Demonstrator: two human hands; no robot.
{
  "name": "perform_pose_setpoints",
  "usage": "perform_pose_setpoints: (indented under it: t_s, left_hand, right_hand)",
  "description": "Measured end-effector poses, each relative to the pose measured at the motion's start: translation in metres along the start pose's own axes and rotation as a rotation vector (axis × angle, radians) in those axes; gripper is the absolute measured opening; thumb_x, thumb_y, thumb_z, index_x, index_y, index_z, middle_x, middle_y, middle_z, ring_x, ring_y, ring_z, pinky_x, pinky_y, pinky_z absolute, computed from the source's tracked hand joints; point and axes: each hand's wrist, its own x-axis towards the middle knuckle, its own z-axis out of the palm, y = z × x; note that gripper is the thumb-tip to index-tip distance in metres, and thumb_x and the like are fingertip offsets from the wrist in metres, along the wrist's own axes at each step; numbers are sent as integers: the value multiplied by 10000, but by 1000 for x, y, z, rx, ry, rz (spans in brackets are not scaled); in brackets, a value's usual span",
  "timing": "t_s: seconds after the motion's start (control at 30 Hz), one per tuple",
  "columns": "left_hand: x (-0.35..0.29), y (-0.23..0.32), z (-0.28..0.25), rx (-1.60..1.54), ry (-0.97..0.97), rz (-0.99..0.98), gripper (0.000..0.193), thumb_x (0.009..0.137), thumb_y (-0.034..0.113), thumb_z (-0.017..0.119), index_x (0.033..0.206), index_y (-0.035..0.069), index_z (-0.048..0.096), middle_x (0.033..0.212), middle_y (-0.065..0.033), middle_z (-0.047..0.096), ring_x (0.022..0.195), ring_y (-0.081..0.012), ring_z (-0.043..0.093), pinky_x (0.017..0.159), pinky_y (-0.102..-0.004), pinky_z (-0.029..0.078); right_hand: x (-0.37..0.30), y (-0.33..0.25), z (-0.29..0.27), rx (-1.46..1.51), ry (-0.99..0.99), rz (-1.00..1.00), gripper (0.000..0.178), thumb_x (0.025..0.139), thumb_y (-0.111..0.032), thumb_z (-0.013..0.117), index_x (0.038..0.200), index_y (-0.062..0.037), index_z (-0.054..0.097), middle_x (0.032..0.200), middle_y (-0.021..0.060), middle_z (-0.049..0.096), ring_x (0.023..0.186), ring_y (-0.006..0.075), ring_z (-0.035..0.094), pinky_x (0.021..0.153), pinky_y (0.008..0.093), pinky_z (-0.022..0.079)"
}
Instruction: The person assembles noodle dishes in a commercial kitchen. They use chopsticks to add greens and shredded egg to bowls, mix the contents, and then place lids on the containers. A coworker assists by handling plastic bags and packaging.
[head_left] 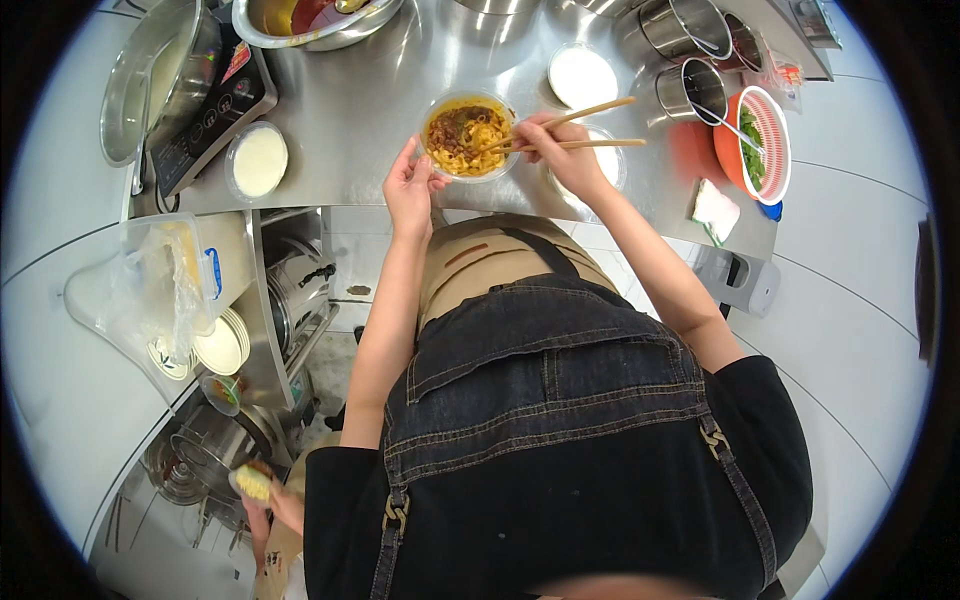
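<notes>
A clear plastic bowl [468, 172] of yellow food with dark reddish-brown sauce is at the near edge of the steel counter. My left hand [411, 182] grips its left rim, fingers closed round the side. A pair of wooden chopsticks [590, 143] is pinched in my right hand [557, 152], their tips down in the food [462, 130]. Below my right hand a bowl of white contents [610, 165] is partly hidden. Just beyond stands another white-filled bowl [582, 78], and a similar tub [258, 160] sits to the left.
An induction cooker [218, 120] and large steel pot [165, 75] stand at left, with a basin [318, 40] of red liquid behind. Steel containers [690, 90], an orange basket [735, 160] of greens and a white cloth [714, 212] are right. Another person's hand [288, 508] shows lower left.
</notes>
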Motion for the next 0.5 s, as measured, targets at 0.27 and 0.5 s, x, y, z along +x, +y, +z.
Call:
perform_pose_setpoints:
  t_s: [0.27, 0.5]
  left_hand:
    - [-5, 0, -1, 49, 11, 6, 400, 954, 61, 521, 1352, 43, 484, 791, -4, 562, 671, -106, 600, 607, -214, 483]
    - [-4, -11, 3, 21, 2, 25, 418, 955, 68, 525, 1368, 43, 464, 807, -4, 561, 686, -108, 604, 618, -219, 492]
  right_hand:
    - [8, -42, 9, -158, 39, -272, 186, 926, -177, 599, 920, -14, 689, 745, 43, 665, 616, 98, 591, 538, 244, 474]
    - [28, 31, 5, 141, 307, -33, 273, 964, -240, 536, 889, 16, 596, 722, 71, 605, 515, 103, 562, 444, 227, 458]
